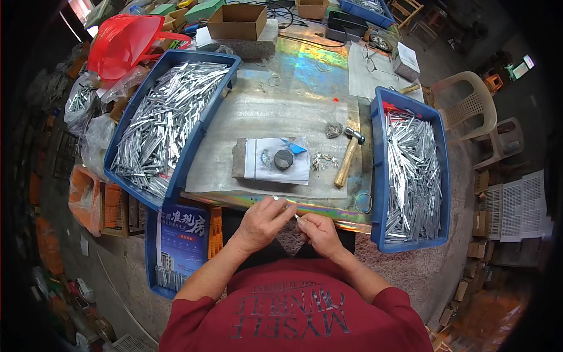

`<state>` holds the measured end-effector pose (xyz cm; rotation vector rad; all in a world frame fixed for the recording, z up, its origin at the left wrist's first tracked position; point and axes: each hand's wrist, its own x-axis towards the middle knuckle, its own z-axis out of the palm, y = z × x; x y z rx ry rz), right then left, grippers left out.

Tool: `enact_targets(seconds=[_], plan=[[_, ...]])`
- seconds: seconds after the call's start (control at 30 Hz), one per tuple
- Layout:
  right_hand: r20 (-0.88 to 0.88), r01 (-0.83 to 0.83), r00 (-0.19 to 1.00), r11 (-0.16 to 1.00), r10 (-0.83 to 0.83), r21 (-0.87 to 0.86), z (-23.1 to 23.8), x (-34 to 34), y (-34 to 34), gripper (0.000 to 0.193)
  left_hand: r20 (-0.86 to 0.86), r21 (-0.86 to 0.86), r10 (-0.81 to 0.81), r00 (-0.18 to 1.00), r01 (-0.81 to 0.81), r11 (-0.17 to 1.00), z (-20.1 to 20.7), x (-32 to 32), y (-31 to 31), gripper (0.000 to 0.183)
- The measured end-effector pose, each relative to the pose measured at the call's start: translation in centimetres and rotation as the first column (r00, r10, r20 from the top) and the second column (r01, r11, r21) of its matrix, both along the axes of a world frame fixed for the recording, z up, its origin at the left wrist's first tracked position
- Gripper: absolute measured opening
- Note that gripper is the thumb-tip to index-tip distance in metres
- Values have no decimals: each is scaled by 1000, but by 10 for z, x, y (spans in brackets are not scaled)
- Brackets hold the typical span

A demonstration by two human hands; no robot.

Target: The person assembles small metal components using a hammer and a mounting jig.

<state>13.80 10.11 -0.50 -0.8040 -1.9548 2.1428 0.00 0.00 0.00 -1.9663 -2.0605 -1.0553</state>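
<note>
Just off the near edge of the table, my left hand (267, 222) and my right hand (318, 233) are close together, fingers pinched. Between them shows the end of a small silvery piece (297, 217); most of it is covered by my fingers, and its kind is unclear. Beyond them, a grey block (239, 159) carries white paper (258, 170), a round dark metal piece (284, 159) and a blue pointed scrap (295, 148). To its right lie small metal parts (321, 161) and a hammer (349, 158) with a wooden handle.
Blue trays heaped with thin metal strips stand at left (202, 126) and right (381, 176). A lower blue bin (153, 258) sits beside my left forearm. At the back are a cardboard box (237, 22) and a red plastic bag (123, 47). Plastic chairs (466, 100) stand right.
</note>
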Motion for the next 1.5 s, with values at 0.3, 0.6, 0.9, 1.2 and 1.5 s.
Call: enact_targets(seconds=[0.3,0.6,0.9,1.2,1.5], plan=[[-28,120,992,891,-119,437,2,-5,27,23,42,-2,-16,999,16,1000,-14,4,-2,23],[-188,306,937,429,-294,850,-14,-32,111,7,948,-135,126,293,12,991,-20,21,-9,9],[210,-146,936,232,-281,962,-34,-45,104,7,975,-1,10,-222,41,999,-22,15,-19,12],[233,-183,942,211,-241,960,-30,-36,101,7,955,-7,20,-296,44,999,-28,13,-22,16],[166,-110,956,228,-241,967,-30,-28,101,6,944,27,-17,-329,25,999,-28,14,-22,13]])
